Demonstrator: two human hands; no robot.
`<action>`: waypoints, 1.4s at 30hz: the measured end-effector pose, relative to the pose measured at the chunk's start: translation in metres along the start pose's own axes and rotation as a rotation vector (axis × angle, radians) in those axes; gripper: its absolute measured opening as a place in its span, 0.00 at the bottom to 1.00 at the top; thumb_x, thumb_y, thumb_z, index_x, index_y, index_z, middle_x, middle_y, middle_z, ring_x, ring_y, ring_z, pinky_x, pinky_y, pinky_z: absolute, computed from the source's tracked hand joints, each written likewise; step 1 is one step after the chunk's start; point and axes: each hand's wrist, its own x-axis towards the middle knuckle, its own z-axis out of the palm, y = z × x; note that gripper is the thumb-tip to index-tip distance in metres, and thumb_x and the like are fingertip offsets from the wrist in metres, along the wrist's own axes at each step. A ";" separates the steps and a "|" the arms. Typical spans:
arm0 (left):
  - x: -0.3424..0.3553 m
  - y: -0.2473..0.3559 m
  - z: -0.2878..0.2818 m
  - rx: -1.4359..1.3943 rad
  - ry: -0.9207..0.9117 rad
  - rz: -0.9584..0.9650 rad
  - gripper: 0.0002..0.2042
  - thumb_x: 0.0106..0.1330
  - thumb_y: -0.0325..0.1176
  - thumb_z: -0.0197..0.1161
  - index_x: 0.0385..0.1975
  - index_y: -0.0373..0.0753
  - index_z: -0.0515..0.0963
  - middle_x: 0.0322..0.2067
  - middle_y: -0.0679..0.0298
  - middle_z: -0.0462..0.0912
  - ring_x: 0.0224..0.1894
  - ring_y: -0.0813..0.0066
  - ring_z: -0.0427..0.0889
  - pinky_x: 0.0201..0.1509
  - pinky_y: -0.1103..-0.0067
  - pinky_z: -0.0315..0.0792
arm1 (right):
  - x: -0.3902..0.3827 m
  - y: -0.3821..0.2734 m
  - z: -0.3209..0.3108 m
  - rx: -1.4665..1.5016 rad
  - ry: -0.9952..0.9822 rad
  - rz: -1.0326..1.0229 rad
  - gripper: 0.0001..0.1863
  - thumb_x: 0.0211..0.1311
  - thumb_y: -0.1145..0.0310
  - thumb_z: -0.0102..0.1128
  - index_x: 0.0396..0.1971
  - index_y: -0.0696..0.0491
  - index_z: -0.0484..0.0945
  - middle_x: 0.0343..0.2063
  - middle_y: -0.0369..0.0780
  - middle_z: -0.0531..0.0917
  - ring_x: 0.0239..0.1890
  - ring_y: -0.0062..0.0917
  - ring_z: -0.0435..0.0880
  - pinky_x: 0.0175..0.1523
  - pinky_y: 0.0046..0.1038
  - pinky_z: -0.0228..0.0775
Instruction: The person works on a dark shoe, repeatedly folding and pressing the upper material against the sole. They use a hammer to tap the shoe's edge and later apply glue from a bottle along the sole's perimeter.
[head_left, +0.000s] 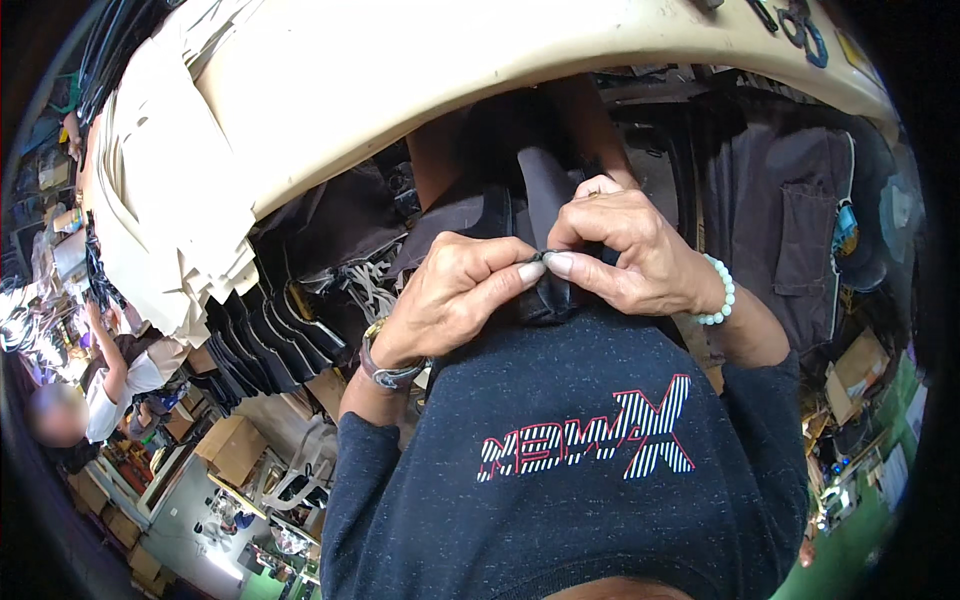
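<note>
My left hand point(455, 295) and my right hand point(630, 245) meet in front of my chest, thumbs and forefingers pinched with the tips nearly touching. Between them is the edge of a dark fabric piece point(545, 185), which rises behind the fingers and hangs in a fold below them. A small dark bit shows right at the fingertips, too small to make out. More dark cloth point(455, 222) lies over my lap behind the left hand. A watch or leather band is on the left wrist, and a pale bead bracelet point(722, 292) on the right.
A cream worktable point(400, 90) curves across the far side, with stacked pale sheets point(170, 190) at its left and scissors point(803, 35) at far right. Dark bag-like pieces point(800, 200) hang at right. Several dark panels point(265, 335) hang at left, near another person point(125, 385).
</note>
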 end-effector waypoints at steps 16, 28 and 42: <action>0.008 -0.002 -0.002 -0.215 -0.217 -0.208 0.11 0.57 0.32 0.64 0.19 0.31 0.76 0.10 0.73 0.63 0.15 0.90 0.57 0.16 0.82 0.51 | -0.004 -0.003 -0.006 0.051 -0.156 0.178 0.09 0.50 0.67 0.60 0.23 0.58 0.75 0.19 0.40 0.75 0.24 0.28 0.71 0.35 0.29 0.59; 0.012 0.023 -0.003 0.006 -0.155 -0.267 0.08 0.55 0.29 0.60 0.29 0.29 0.79 0.13 0.53 0.74 0.13 0.74 0.69 0.20 0.75 0.62 | -0.002 0.002 -0.015 0.042 -0.225 0.147 0.10 0.46 0.70 0.57 0.21 0.63 0.75 0.16 0.47 0.77 0.19 0.33 0.77 0.26 0.31 0.66; 0.036 0.054 -0.044 0.245 0.010 0.184 0.10 0.52 0.25 0.62 0.34 0.32 0.81 0.22 0.54 0.82 0.22 0.73 0.81 0.29 0.81 0.73 | -0.005 0.007 -0.142 -0.706 0.504 0.102 0.10 0.53 0.70 0.59 0.33 0.60 0.77 0.34 0.44 0.80 0.40 0.33 0.80 0.46 0.29 0.69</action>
